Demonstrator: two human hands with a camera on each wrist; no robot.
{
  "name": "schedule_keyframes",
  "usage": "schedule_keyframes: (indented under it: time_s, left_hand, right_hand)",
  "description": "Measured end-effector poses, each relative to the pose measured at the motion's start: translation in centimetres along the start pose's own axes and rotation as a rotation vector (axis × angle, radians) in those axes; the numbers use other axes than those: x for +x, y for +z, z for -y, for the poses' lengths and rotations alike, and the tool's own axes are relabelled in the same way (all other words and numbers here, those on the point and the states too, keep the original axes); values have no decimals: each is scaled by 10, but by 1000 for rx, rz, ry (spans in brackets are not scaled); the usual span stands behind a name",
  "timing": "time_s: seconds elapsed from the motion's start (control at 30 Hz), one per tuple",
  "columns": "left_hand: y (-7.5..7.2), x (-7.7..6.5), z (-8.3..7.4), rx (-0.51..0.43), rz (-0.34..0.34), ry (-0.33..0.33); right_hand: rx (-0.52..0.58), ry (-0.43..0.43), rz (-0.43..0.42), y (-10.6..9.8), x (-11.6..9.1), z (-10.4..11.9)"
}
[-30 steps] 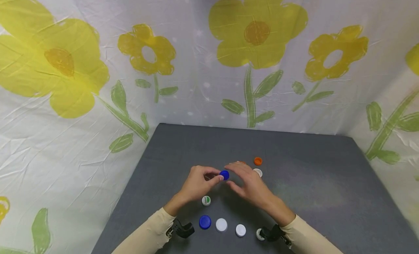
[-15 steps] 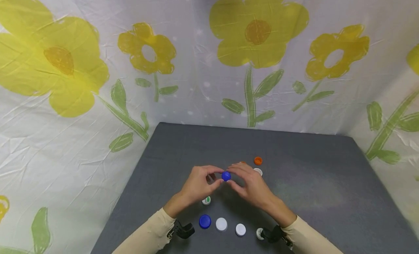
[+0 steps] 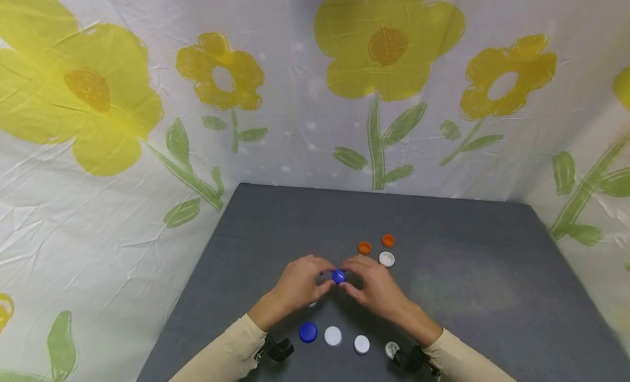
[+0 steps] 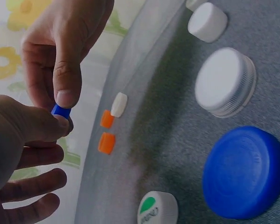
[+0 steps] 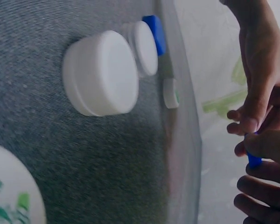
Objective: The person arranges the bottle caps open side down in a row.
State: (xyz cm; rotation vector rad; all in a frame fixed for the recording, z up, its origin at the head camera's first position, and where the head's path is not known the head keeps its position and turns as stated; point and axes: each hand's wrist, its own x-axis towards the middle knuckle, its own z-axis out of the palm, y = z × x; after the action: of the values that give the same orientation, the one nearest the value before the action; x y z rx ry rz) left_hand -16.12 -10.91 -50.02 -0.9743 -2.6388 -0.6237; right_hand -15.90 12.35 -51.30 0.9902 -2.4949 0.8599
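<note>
Between my two hands is a small blue bottle cap (image 3: 338,276), held up over the dark table. My left hand (image 3: 299,286) pinches its left side between thumb and fingers. From the other side, the thumb and fingers of my right hand (image 3: 378,290) pinch it too. In the left wrist view only a strip of the blue cap (image 4: 61,111) shows between the thumbs. A white cap with green print (image 4: 158,209) sits below my left hand, mostly hidden by it in the head view.
Nearer the body lie a large blue cap (image 3: 308,332), two white caps (image 3: 333,336) and a printed white cap (image 3: 392,349) beside the right wrist camera. Beyond the hands are two orange caps (image 3: 364,248) and an upturned white cap (image 3: 386,259). A flowered cloth (image 3: 295,125) hangs behind the table.
The right hand, apart from the cap one second ago, has closed in and now pinches it as well. Both hands have lowered slightly towards the body, uncovering the nearer orange cap.
</note>
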Motion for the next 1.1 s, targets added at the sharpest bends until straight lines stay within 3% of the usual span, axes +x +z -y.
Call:
schedule_keyframes:
  time_s: [0.27, 0.4, 0.67, 1.1]
  left_hand:
    - [9, -6, 2, 148, 163, 3]
    - [15, -7, 1, 234, 233, 43]
    - [22, -10, -1, 319, 269, 96]
    - [31, -14, -1, 426, 241, 149]
  right_hand:
    - [-65, 23, 156, 8, -4, 5]
    - [-101, 4, 214, 13, -6, 6]
    - [-175, -122, 225, 21, -10, 6]
    - [-290, -128, 216, 34, -11, 9]
